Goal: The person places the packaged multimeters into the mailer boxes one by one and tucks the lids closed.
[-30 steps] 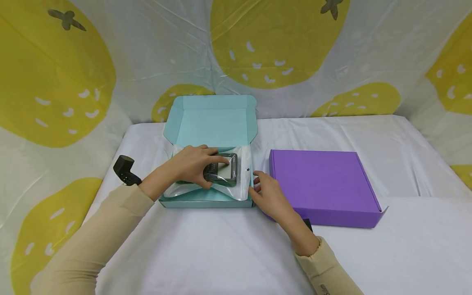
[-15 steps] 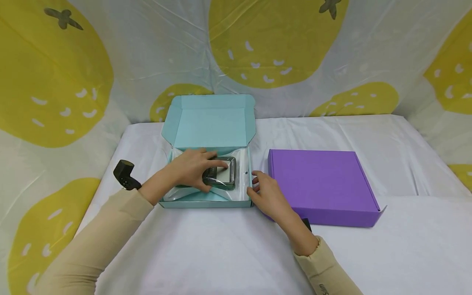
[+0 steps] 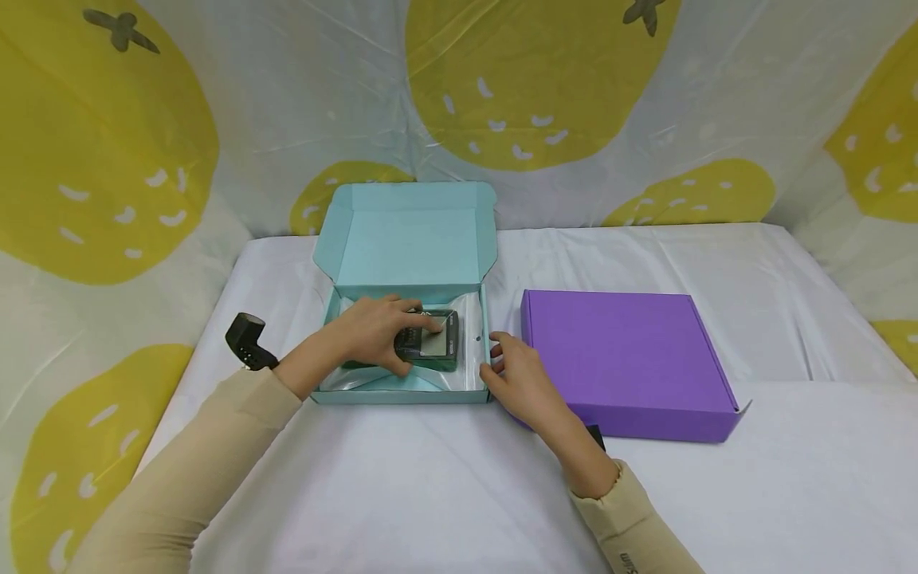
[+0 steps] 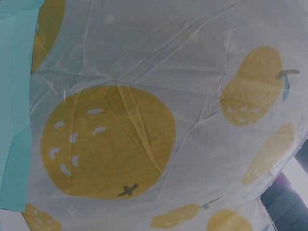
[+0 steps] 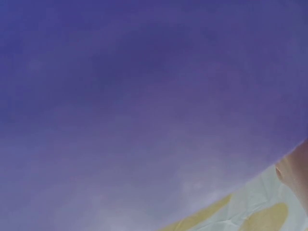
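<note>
In the head view, a light-teal cardboard box [image 3: 337, 396] lies with its lid [image 3: 409, 239] raised at the back. Inside is a dark handheld electronic device with a grey screen [image 3: 450, 359], in a clear plastic zip bag [image 3: 471, 351]. My left hand [image 3: 373, 327] grips the device from above, thumb on the near side and index finger across the screen. The hand hides the device's left part. My right hand [image 3: 523, 379] touches the teal box's right wall with relaxed, bent fingers. The left wrist view catches only the teal lid [image 4: 17, 96], without the hand.
Right of the teal box, a purple cardboard box [image 3: 624, 351] lies lid down, close to my right hand; its purple side [image 5: 144, 96] fills most of the right wrist view. A white cloth [image 3: 402, 494] covers the table, with a fruit-print curtain [image 3: 287, 96] behind.
My left hand and the bagged device have sunk lower into the teal box, and the bag's edges now lie inside its walls. My right hand has stayed at the box's right side.
</note>
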`<state>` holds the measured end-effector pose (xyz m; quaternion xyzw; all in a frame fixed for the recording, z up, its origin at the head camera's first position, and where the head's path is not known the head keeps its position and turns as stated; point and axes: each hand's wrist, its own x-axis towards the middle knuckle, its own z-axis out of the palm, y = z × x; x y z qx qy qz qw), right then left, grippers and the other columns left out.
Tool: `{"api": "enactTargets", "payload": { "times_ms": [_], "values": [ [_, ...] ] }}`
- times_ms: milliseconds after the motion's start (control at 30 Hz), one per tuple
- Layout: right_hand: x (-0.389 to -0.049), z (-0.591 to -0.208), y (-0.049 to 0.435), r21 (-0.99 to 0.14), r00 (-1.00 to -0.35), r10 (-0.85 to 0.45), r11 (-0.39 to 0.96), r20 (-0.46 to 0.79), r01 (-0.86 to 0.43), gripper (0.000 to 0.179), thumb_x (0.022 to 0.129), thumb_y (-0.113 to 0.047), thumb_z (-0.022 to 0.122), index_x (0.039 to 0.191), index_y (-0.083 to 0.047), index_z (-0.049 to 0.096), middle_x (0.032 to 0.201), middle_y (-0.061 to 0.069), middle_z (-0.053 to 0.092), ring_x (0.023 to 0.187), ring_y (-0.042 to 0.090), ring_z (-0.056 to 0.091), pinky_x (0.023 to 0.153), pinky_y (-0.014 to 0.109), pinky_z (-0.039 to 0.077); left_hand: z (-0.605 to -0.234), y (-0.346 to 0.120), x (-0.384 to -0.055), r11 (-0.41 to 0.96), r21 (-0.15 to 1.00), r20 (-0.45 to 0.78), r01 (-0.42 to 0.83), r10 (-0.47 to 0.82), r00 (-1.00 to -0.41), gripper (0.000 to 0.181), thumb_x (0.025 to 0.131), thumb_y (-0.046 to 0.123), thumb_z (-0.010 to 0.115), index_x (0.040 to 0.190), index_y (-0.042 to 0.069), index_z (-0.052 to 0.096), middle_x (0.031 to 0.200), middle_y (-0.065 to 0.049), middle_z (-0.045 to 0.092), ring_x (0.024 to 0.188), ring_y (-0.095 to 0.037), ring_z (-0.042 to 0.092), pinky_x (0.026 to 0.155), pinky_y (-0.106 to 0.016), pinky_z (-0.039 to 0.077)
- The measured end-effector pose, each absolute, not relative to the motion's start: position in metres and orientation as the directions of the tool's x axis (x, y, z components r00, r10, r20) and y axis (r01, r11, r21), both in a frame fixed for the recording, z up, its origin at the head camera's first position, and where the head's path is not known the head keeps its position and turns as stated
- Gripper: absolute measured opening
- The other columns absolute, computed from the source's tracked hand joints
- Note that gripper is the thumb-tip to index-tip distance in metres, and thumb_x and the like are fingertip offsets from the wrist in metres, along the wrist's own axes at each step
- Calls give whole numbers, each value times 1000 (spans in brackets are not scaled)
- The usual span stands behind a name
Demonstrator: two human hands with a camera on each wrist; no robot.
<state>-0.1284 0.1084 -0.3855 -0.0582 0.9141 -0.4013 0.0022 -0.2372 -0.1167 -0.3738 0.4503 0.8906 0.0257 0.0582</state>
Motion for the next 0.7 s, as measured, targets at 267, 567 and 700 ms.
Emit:
{"api": "enactTargets", "payload": {
  "times_ms": [267,567,700],
  "values": [
    [-127,-384,109,-733,-994,-102,675,26,-89,39,84,-10,54,118,7,49,99,15,60,82,22,60,67,32,51,-372,-113,-234,645,188,-174,740,764,-622,64,66,46,73,126,38,52,133,-4,46,111,-24,49,80,-42,47],
    [-127,-385,110,-725,-993,-106,681,44,-105,38,84,-10,54,117,7,50,97,15,60,82,23,61,67,32,51,-374,-110,-233,634,250,-116,731,770,-628,60,66,59,70,119,35,57,117,6,53,100,-16,52,79,-36,47],
    [-128,-385,110,-721,-993,-107,685,41,-104,38,84,-10,54,118,7,49,97,15,60,82,23,61,67,32,51,-376,-110,-232,646,259,-120,718,759,-640,60,66,59,70,119,35,57,115,7,52,100,-15,51,79,-35,47]
  ]
}}
